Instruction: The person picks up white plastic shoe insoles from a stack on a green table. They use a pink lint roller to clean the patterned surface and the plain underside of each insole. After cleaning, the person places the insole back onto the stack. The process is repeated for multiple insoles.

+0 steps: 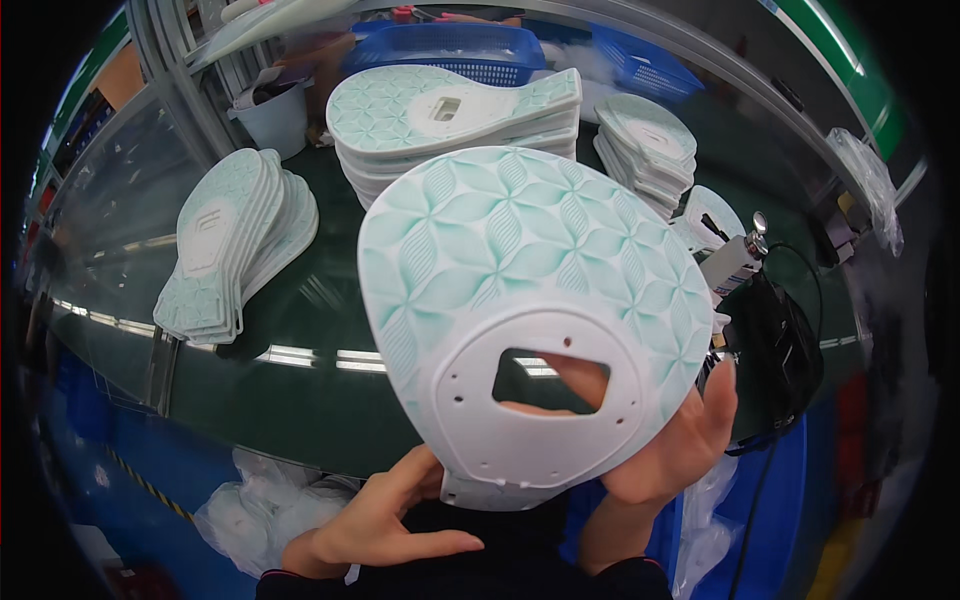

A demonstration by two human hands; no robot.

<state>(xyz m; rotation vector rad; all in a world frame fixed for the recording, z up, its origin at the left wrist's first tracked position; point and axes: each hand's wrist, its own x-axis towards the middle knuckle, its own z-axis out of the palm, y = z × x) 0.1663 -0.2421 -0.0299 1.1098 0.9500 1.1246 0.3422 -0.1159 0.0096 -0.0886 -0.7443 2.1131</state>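
Note:
A white plastic panel (530,240) with a pale green leaf pattern fills the middle of the view, its broad rounded end up and tilted. Its plain white section has a rectangular cutout and several small holes. My right hand (665,445) supports the panel from behind at its lower right edge, thumb sticking up. Fingers show through the cutout. At the lower left edge is my left hand (375,520), its thumb spread away below and its fingertips partly hidden at the panel's edge. A silver-and-white handheld tool (735,262) stands just beyond the panel's right side.
Similar patterned panels lie stacked at the left (215,245), at the back (400,110) and at the back right (650,140) of the dark green table (300,400). Behind them are a blue basket (450,50) and a pale bucket (275,115). Plastic bags (260,515) hang below the front edge.

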